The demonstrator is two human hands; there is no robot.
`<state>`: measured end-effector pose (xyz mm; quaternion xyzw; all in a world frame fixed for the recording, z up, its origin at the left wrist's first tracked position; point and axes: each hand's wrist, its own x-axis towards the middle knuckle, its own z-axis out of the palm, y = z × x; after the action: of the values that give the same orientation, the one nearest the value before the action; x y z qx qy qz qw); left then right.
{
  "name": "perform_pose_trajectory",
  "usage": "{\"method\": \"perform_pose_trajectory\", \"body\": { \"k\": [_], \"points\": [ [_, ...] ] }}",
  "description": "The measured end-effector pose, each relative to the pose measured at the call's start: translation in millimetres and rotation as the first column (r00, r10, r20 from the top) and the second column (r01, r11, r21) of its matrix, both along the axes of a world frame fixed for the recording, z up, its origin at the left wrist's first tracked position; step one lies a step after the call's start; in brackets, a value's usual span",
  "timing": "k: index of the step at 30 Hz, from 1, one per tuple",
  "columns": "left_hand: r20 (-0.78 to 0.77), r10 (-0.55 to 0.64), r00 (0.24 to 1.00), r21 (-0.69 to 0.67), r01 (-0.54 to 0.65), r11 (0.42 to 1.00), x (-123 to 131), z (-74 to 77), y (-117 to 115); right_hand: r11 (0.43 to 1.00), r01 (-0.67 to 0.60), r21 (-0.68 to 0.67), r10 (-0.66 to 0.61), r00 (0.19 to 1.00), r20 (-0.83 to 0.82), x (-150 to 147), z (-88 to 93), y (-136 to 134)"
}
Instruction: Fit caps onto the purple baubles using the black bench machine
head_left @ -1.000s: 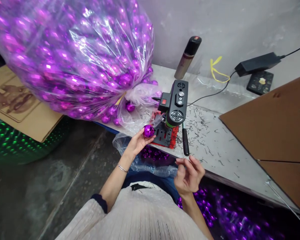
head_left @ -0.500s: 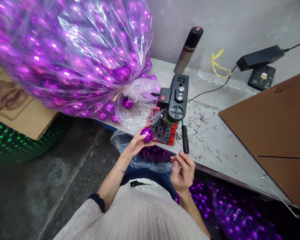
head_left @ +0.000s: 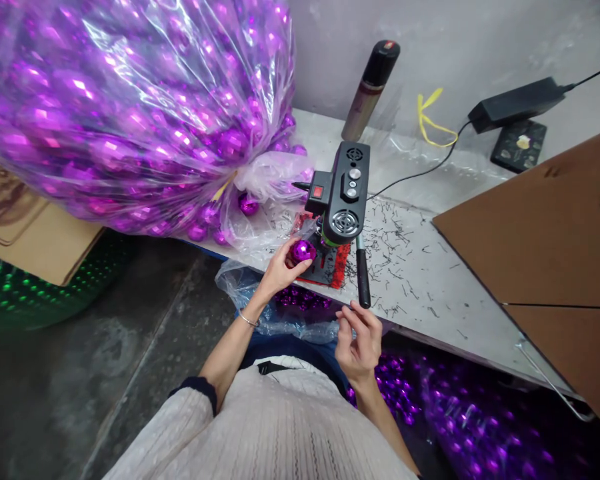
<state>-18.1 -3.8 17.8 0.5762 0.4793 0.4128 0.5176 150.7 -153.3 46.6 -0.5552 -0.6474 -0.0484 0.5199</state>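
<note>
My left hand (head_left: 279, 272) is closed around a shiny purple bauble (head_left: 303, 251), thumb on its near side. It holds the bauble over the slotted metal base (head_left: 325, 270), just left of the head of a small black bench machine (head_left: 351, 190). A lever with a black grip (head_left: 363, 277) slants down from that machine towards me. Just below the grip's end, my right hand (head_left: 361, 347) is curled, thumb and fingertips drawn together. Whatever may be between those fingertips is too small to make out.
A big clear bag (head_left: 145, 120) of purple baubles fills the left. Thin dark wire bits (head_left: 405, 260) litter the worktop. Behind stand a spray can (head_left: 371, 90) and a power adapter (head_left: 517, 105). A cardboard box (head_left: 540, 260) is at right; more purple baubles (head_left: 305, 298) lie below the edge.
My left hand has turned and moved forward and right, bringing the bauble closer to the machine's head. My right hand stays curled near the lever grip. The view has shifted slightly.
</note>
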Motion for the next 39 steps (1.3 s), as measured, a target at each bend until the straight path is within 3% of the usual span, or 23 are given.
{"method": "perform_pose_trajectory", "body": {
  "k": [2, 5, 13, 25, 34, 39],
  "points": [
    [-0.176, -0.026, 0.984, 0.08, 0.041, 0.996, 0, -2.4, 3, 1.0, 0.004, -0.005, -0.004, 1.0, 0.006, 2, 0.0, 0],
    [-0.313, -0.064, 0.948, 0.162, 0.119, 0.979, -1, -3.4, 5, 1.0, 0.005, -0.014, -0.005, 1.0, -0.002, 5, 0.1, 1],
    [-0.417, -0.01, 0.909, 0.354, 0.173, 0.919, 4, -3.4, 9, 1.0, 0.019, -0.011, -0.019, 1.0, 0.01, 7, 1.7, 3],
    [-0.467, -0.125, 0.876, 0.314, 0.296, 0.902, 1, 6.3, 15, 0.999, 0.007, -0.04, -0.006, 1.0, 0.021, 8, 0.4, 0],
    [-0.562, -0.149, 0.813, 0.227, 0.326, 0.918, 7, 24.6, 24, 0.999, 0.027, -0.032, -0.026, 0.999, 0.019, 11, 1.4, 1],
    [-0.477, -0.154, 0.865, 0.297, 0.324, 0.898, 18, 8.3, 26, 0.999, 0.041, -0.017, -0.041, 0.998, 0.046, 11, 4.1, 3]
  ]
}}
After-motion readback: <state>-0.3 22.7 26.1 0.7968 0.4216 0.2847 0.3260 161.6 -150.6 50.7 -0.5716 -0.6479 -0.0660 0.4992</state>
